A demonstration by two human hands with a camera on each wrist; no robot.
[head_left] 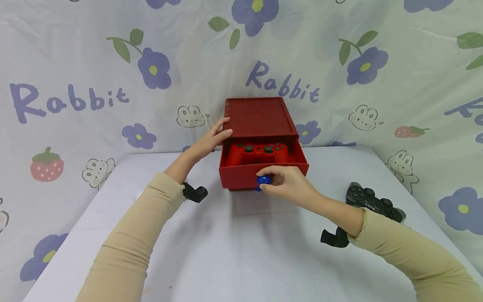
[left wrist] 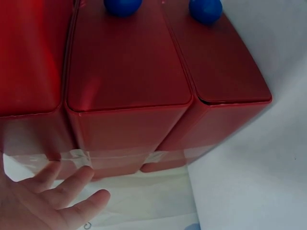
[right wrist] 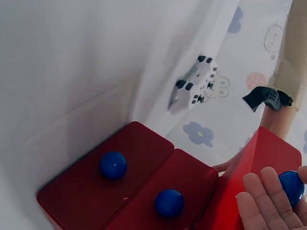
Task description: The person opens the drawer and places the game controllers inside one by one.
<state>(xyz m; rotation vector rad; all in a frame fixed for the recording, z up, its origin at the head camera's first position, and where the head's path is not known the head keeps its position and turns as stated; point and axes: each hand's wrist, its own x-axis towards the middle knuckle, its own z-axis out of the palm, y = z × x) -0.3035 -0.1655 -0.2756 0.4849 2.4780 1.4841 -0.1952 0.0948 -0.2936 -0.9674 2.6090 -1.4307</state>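
A small red chest of drawers (head_left: pixel 260 117) stands on the table with its top drawer (head_left: pixel 241 176) pulled out. Inside that drawer lies a red game controller (head_left: pixel 260 153). My right hand (head_left: pixel 288 184) pinches the blue round drawer knob (head_left: pixel 265 180) between thumb and fingers; the knob (right wrist: pixel 291 187) also shows beside the fingers in the right wrist view. Along the chest's left side, my left hand (head_left: pixel 211 140) rests with its fingers extended at the upper edge. Two lower drawers, with a middle knob (right wrist: pixel 169 203) and a bottom knob (right wrist: pixel 113 165), are closed.
A black game controller (head_left: pixel 373 203) lies on the table to the right, partly behind the right forearm. To the left, a white controller (right wrist: pixel 194 84) shows in the right wrist view, mostly hidden by the left arm in the head view. A patterned curtain (head_left: pixel 200 75) hangs behind the chest.
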